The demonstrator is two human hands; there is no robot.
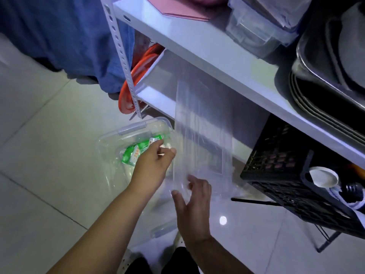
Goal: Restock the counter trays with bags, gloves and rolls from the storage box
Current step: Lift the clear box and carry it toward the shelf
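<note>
The clear lid [197, 135] is touched by the spread right hand [192, 206]; the left hand [154, 163] is curled at the green packet [132, 155], grip not discernible.

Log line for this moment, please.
phase: picking from storage box | left hand: at green packet, grip unclear | right hand: fingers spread against raised clear lid

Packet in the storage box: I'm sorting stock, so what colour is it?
Green and white, with orange print; the packet shows best in the head view.
</note>
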